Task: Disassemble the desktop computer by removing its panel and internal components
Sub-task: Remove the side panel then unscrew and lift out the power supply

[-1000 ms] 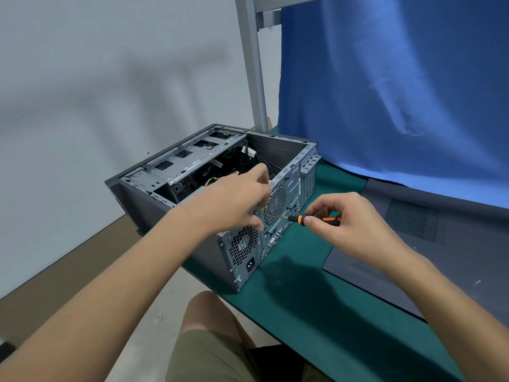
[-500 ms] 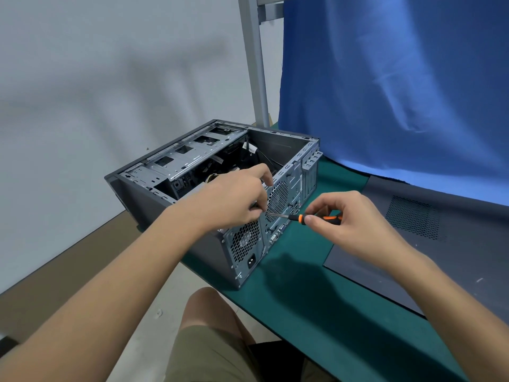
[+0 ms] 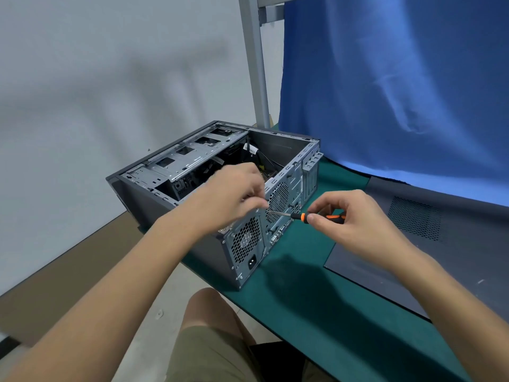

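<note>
An open desktop computer case (image 3: 165, 205) lies on its side on the green table mat (image 3: 303, 293), its rear face with fan grilles turned toward me. My right hand (image 3: 349, 219) grips the orange-and-black handle of a screwdriver (image 3: 316, 217), whose metal shaft points left at the rear panel beside the round fan grille. My left hand (image 3: 234, 194) sits at the case's rear top edge, fingers curled and pinching at the screwdriver's tip; what they pinch is too small to make out. Drive cage and cables show inside the case.
The removed grey side panel (image 3: 429, 244) with a perforated vent lies flat on the mat to the right. A blue cloth (image 3: 399, 92) hangs behind it, and a grey metal post (image 3: 254, 62) rises behind the case. My knee (image 3: 209, 326) is below the table edge.
My left hand's fingers have shifted slightly around the screwdriver tip at the rear panel. The right hand keeps the screwdriver in much the same place.
</note>
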